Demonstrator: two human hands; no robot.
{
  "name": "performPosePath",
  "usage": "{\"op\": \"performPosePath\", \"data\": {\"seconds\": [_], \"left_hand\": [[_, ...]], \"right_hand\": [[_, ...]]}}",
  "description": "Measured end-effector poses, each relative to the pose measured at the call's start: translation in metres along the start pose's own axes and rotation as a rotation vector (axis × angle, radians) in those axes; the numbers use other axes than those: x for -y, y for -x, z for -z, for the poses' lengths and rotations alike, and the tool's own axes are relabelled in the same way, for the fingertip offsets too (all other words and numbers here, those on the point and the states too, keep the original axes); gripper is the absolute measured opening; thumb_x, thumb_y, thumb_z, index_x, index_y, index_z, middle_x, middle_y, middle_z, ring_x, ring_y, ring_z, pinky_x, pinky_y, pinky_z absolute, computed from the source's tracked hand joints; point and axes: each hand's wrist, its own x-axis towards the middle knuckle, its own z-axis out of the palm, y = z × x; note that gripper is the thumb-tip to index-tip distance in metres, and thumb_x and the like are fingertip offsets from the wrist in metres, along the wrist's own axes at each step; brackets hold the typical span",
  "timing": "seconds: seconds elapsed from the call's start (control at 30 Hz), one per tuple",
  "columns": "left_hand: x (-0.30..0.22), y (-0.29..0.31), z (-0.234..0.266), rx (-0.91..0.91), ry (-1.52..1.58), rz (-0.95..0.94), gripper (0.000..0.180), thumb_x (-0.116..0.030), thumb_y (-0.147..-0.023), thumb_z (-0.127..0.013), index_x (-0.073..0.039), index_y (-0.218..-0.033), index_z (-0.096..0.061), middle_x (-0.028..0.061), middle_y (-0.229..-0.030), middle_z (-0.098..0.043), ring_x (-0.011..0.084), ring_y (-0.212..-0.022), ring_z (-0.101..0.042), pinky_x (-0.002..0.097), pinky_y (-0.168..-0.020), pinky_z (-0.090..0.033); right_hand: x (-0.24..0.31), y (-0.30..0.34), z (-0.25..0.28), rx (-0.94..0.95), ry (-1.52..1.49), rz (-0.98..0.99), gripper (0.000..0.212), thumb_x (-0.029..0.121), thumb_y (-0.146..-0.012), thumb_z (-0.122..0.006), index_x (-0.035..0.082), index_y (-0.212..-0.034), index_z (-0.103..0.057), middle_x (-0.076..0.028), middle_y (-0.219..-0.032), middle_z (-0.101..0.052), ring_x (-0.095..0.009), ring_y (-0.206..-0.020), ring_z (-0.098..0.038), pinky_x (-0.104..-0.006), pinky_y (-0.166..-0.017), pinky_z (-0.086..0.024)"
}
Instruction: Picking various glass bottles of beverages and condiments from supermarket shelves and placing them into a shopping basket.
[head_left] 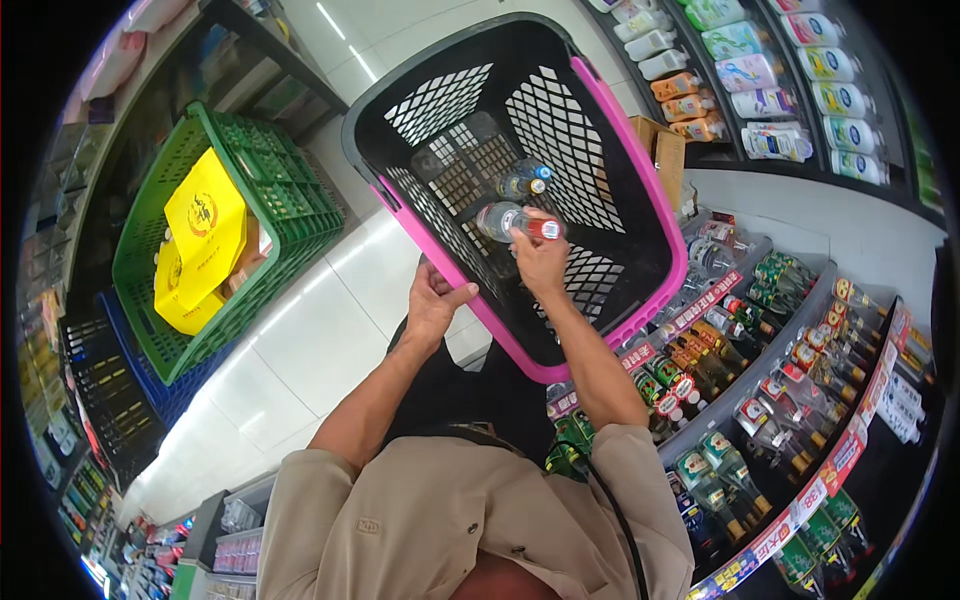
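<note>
A large black basket [642, 200] with lattice walls and a pink rim stands tilted in front of me. My right hand [543, 262] reaches down into it, fingers wrapped round a clear bottle [497, 222] with a red neck and cap. Beyond that bottle, a few other bottles [520, 184] with blue and yellow caps lie against the lattice. At the basket's left side, my left hand [437, 305] grips the pink rim, its thumb along the edge. The basket's near wall hides part of the left fingers.
To the right, curved shelves hold rows of glass bottles [705, 355]; plastic bottles [750, 72] stand on shelves behind. A cardboard box [660, 155] touches the basket's far right side. At left sits a green crate [285, 175] with a yellow bag [205, 215], above blue and black crates.
</note>
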Motion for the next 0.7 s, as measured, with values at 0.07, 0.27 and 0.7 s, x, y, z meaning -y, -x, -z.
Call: {"op": "performPosePath", "data": {"seconds": [0.07,0.27,0.7], "left_hand": [[0.0,-0.003,-0.004,0.029,0.017,-0.005,0.05,0.0,-0.075,-0.075,0.0,-0.115,-0.045,0.0087,-0.105,-0.059,0.0176,-0.097,-0.058,0.0314,-0.087,-0.049],[-0.001,-0.002,0.0,0.052,-0.016,0.037,0.056,0.0,-0.072,-0.076,0.002,-0.118,-0.043,0.0117,-0.108,-0.059,0.0195,-0.098,-0.059,0.0324,-0.089,-0.049],[-0.001,-0.008,0.002,0.093,0.06,0.058,0.056,0.003,-0.071,-0.077,-0.001,-0.116,-0.043,0.0087,-0.108,-0.058,0.0174,-0.1,-0.059,0.0324,-0.09,-0.048]], "right_hand": [[-0.061,-0.017,0.0,-0.016,0.182,0.161,0.035,0.002,-0.075,-0.07,-0.003,-0.107,-0.056,-0.016,-0.102,-0.064,-0.024,-0.089,-0.065,-0.0324,-0.079,-0.051],[-0.126,-0.043,-0.017,-0.038,0.306,0.267,0.032,-0.002,-0.078,-0.069,-0.003,-0.108,-0.057,-0.009,-0.092,-0.064,-0.011,-0.069,-0.062,-0.0235,-0.058,-0.051],[-0.154,-0.075,-0.033,-0.121,0.256,-0.01,0.037,0.0,-0.072,-0.074,-0.004,-0.106,-0.06,-0.009,-0.096,-0.065,-0.016,-0.086,-0.061,-0.028,-0.08,-0.048]]}}
